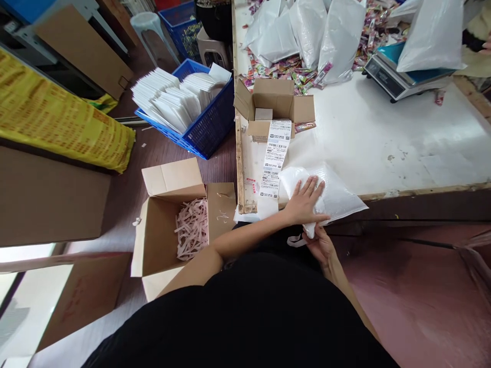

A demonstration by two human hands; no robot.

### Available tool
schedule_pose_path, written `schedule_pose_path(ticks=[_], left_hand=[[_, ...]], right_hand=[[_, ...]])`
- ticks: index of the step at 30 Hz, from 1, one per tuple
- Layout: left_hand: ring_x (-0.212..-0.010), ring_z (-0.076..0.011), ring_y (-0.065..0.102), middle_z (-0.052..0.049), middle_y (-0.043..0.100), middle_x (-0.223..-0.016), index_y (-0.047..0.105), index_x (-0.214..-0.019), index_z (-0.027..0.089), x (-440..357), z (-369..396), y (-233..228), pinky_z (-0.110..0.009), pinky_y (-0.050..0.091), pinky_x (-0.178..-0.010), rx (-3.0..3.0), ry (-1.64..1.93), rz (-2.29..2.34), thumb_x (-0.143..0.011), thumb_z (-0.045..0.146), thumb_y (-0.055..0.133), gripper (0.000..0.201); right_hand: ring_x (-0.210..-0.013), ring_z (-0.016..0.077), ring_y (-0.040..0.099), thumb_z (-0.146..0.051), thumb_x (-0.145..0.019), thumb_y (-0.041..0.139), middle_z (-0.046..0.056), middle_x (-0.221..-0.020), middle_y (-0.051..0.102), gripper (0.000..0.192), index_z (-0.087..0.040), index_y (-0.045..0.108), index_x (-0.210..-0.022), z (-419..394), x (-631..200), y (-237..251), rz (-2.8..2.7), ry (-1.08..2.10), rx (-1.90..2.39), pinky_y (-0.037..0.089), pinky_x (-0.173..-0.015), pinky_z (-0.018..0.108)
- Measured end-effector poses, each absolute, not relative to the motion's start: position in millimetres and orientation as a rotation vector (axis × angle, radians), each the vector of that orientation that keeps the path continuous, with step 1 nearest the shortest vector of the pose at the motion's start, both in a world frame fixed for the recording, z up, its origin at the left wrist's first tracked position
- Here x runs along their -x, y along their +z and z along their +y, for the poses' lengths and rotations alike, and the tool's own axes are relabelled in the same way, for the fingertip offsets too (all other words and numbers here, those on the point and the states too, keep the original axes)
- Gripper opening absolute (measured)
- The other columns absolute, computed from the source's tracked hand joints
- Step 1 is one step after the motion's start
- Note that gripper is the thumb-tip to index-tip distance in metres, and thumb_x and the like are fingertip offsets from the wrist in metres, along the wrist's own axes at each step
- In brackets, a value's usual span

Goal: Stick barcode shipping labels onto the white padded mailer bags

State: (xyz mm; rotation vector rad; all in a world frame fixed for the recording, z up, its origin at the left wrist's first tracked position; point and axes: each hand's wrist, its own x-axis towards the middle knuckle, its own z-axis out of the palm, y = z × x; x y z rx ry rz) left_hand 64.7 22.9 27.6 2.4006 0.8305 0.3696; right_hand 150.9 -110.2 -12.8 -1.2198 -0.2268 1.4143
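Note:
A white plastic mailer bag (337,197) lies at the near edge of the white table (383,148). My left hand (307,200) lies flat on the bag's near end with fingers spread. My right hand (320,244) is below the table edge, pinching the bag's folded flap and a thin white strip that hangs from it. A strip of printed barcode labels (274,158) runs from a small open cardboard box (274,102) down to the table edge, just left of the bag.
An open carton (161,225) with pink paper strips stands on the floor at my left. A blue basket (207,125) holds white envelopes. Filled white bags (326,36), loose candies (280,69) and a scale (399,74) sit at the table's far side. Another person's hand (486,47) shows at far right.

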Motion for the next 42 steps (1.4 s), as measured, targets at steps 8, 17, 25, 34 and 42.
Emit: schedule_pose_path(ticks=[8,17,25,34,42], left_hand=[[-0.156,-0.0323,-0.001,-0.020,0.004,-0.168,0.014,-0.161,0.015,-56.5,16.0,1.7,-0.050,0.012,-0.125,-2.600,0.337,0.795,-0.089,0.046,0.061,0.091],[-0.157,-0.0288,0.005,-0.017,0.010,-0.168,0.012,-0.161,0.019,-30.9,25.6,-1.7,-0.051,0.013,-0.125,-2.512,0.400,0.585,-0.092,0.037,0.055,0.083],[-0.147,-0.0334,0.036,-0.021,0.040,-0.157,0.023,-0.156,0.011,-100.3,131.0,31.5,-0.050,0.022,-0.121,-2.105,0.434,0.770,-0.091,0.058,0.052,0.085],[-0.119,-0.0245,0.062,-0.017,0.065,-0.131,0.048,-0.142,0.020,0.5,65.5,73.5,-0.037,0.048,-0.098,-1.357,0.602,0.527,-0.095,0.067,0.039,0.067],[-0.058,-0.0160,0.058,-0.004,0.065,-0.067,0.073,-0.098,0.015,172.9,-19.9,33.2,-0.028,0.047,-0.061,-1.264,0.521,1.392,-0.091,0.043,0.052,0.036]], right_hand=[[-0.047,0.0040,0.028,-0.048,-0.055,0.092,-0.009,-0.056,0.040,0.055,-0.021,0.046,-0.070,-99.3,-130.1,-13.6,-0.210,1.594,1.238,0.024,-0.043,0.019],[-0.051,0.0071,0.029,-0.051,-0.078,0.077,-0.004,-0.060,0.044,0.035,-0.020,0.068,-0.091,-102.5,-143.5,60.3,-0.537,1.547,1.216,0.021,-0.048,0.024],[-0.052,0.0097,0.028,-0.051,-0.084,0.070,-0.004,-0.059,0.043,0.029,-0.023,0.064,-0.088,-58.8,-125.8,106.8,-0.813,1.477,1.090,0.022,-0.050,0.026],[-0.056,0.0124,0.032,-0.051,-0.089,0.062,-0.004,-0.060,0.037,0.026,-0.025,0.060,-0.086,-53.6,-111.9,113.4,-0.827,1.271,1.047,0.031,-0.056,0.029],[-0.106,0.0250,0.055,-0.050,-0.089,0.060,0.009,-0.113,0.061,0.040,-0.024,0.057,-0.119,-18.4,-70.0,59.2,-1.355,1.030,1.449,0.042,-0.097,0.044]])
